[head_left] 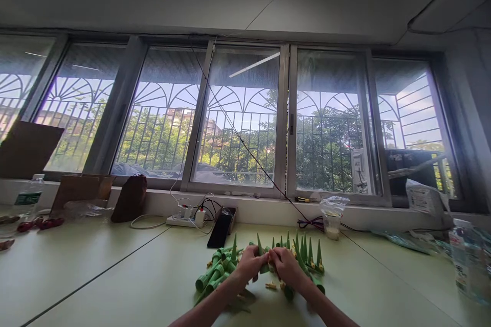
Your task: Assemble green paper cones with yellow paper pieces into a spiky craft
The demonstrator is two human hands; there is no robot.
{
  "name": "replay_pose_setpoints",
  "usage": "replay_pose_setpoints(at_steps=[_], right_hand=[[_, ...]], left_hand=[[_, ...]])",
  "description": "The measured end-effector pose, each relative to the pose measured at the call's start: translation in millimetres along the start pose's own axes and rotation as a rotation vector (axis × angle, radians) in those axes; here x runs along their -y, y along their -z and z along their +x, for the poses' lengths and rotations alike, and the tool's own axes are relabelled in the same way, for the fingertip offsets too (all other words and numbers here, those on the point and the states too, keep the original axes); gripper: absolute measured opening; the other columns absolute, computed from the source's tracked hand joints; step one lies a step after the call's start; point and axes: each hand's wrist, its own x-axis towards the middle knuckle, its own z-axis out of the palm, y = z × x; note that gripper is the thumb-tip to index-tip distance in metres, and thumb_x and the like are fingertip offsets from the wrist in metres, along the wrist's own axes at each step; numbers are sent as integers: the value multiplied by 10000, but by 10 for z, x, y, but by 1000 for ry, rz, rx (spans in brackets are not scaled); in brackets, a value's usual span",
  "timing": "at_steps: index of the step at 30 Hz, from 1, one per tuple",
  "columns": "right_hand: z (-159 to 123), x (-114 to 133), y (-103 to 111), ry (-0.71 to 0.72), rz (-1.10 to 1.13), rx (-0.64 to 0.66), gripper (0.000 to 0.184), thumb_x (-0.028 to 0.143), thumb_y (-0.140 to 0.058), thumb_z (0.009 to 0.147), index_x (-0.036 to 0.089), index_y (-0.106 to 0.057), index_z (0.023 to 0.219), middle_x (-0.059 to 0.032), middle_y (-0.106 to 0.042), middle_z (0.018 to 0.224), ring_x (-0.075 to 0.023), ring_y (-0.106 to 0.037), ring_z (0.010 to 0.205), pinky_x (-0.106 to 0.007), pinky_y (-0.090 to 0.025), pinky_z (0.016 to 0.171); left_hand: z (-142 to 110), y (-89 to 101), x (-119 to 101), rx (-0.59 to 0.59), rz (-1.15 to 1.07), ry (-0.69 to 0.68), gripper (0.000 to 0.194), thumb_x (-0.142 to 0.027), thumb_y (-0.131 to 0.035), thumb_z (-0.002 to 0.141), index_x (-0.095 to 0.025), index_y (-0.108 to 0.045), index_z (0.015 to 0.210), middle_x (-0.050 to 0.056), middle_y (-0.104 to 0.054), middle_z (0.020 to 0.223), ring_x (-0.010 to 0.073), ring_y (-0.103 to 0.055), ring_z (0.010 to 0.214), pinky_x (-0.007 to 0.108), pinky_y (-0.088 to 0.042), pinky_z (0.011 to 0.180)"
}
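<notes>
My left hand (pixel 250 262) is closed around a green cone (pixel 260 244) whose pointed tip rises above the fingers. Right beside it, the fingertips of my right hand (pixel 287 266) are pinched together and meet the left fingers; what lies between them is hidden. Several slim green cones (pixel 319 255) stand upright behind and to the right of the hands, with small yellow pieces at their bases. To the left lies a heap of green tube-like pieces (pixel 215 276). A small yellow piece (pixel 270 285) rests on the table just below the hands.
Behind the work are a black phone (pixel 220 230), a power strip (pixel 186 220) with cables and a plastic cup (pixel 332 225) in a clear bag. Bottles stand at the left (pixel 31 194) and right (pixel 460 255). A windowsill (pixel 261 209) borders the pale table (pixel 126 276).
</notes>
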Motion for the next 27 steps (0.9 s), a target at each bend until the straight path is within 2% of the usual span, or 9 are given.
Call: replay_pose_setpoints(at_steps=[10,19,27], right_hand=[[-8,-1,-1,5,-6,5,381,285,-363,902,159,-528,583,-2,-517,530,-110,-411,532,-234,-254,524],[-25,23,12,7,-28,54,386,258,-353,920,156,-539,598,5,-526,527,-103,-457,523,-212,-278,527],[-26,-6,-35,33,-172,41,350,217,-373,914,147,-588,647,-18,-585,605,-125,-499,609,-232,-281,575]], left_hand=[[-88,-11,-109,-20,30,-37,449,-581,-655,658,-181,-462,599,-94,-347,434,38,-286,277,195,-209,270],[-23,-8,-31,-29,93,-18,386,-477,-630,702,-189,-417,560,-92,-343,427,52,-330,275,188,-236,254],[-3,-31,27,-43,124,-22,466,-561,-655,666,-184,-414,535,-94,-324,404,42,-320,278,172,-218,256]])
